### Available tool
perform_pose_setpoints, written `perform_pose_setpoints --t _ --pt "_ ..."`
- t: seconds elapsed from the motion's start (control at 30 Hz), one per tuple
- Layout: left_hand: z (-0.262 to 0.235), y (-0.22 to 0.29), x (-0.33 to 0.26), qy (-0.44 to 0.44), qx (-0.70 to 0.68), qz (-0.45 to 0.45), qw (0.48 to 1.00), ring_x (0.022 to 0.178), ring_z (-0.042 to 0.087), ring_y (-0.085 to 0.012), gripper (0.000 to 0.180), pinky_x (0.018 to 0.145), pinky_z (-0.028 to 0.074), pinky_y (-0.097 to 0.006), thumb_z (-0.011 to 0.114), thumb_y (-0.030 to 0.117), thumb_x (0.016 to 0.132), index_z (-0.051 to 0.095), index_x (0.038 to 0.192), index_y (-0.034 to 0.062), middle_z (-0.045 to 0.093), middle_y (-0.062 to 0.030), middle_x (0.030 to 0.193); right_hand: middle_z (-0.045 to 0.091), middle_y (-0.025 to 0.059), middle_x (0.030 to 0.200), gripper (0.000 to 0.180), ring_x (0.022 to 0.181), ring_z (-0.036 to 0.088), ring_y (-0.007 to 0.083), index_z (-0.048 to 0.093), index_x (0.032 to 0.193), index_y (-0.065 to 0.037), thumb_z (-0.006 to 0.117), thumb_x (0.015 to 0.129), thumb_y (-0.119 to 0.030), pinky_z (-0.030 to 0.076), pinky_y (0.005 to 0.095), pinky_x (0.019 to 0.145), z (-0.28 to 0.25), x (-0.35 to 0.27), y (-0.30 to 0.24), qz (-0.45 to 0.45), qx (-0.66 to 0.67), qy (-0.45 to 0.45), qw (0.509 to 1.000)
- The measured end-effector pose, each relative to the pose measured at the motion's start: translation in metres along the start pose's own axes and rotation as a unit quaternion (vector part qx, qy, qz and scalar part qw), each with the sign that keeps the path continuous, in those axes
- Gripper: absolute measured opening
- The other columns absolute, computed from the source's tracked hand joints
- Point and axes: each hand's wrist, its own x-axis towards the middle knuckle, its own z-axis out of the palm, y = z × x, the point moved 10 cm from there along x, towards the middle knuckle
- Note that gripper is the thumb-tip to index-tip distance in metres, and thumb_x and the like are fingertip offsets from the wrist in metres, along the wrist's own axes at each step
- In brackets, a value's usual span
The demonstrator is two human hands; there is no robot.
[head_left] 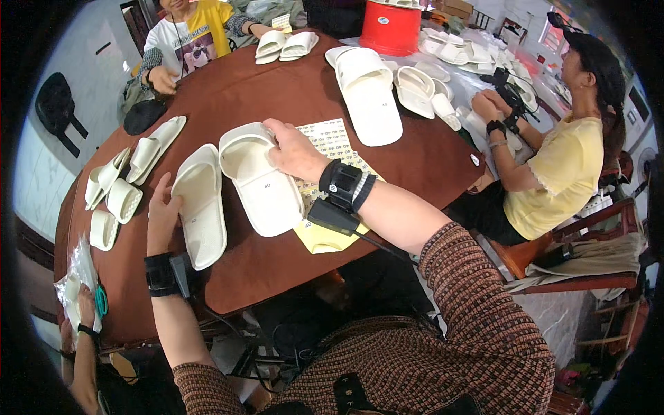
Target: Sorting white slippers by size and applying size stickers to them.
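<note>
Two cream-white slide slippers lie side by side, toes away from me, on the brown-covered table. My left hand (pixel 163 216) grips the outer edge of the left slipper (pixel 205 232), thumb against its side. On the right slipper (pixel 266 200), my right hand (pixel 296 153) is closed at the outer side of the strap. Each of the two has a small size sticker on its insole. Under my right wrist, a yellow-backed sheet of size stickers (pixel 335 138) lies partly hidden. Dark straps with small black boxes sit on both my wrists.
More white slippers stand left (pixel 145 155), at the far edge (pixel 287 45) and in a stack (pixel 373 104) on the right. A red bucket (pixel 391 29) stands behind. Co-workers sit across and right; another's hands hold a plastic bag (pixel 72 277) by green-handled scissors (pixel 102 301).
</note>
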Motion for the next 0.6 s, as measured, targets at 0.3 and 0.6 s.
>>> perform_pose_setpoints --t 0.3,0.6 --pt "-0.003 0.0 -0.021 0.064 -0.257 -0.107 0.958 0.085 0.061 -0.0134 0.06 0.072 0.05 -0.025 0.054 0.011 0.085 0.036 0.139 -0.0043 0.061 -0.0085 0.102 0.056 0.0303 0.115 0.046 0.108 0.054 0.0421 0.047 0.122 0.008 0.053 0.078 -0.006 0.043 0.043 0.096 0.0 0.002 0.008 0.016 0.093 0.011 0.995" --pt "-0.017 -0.031 0.008 -0.06 -0.348 -0.058 0.934 0.09 0.065 -0.0173 0.048 0.08 0.053 -0.029 0.048 0.005 0.086 0.043 0.134 -0.0044 0.061 -0.0142 0.114 0.06 0.0199 0.105 0.055 0.087 0.062 0.0243 0.044 0.127 0.009 0.058 0.076 -0.005 0.052 0.0324 0.076 -0.029 0.008 0.011 0.041 0.196 0.119 0.973"
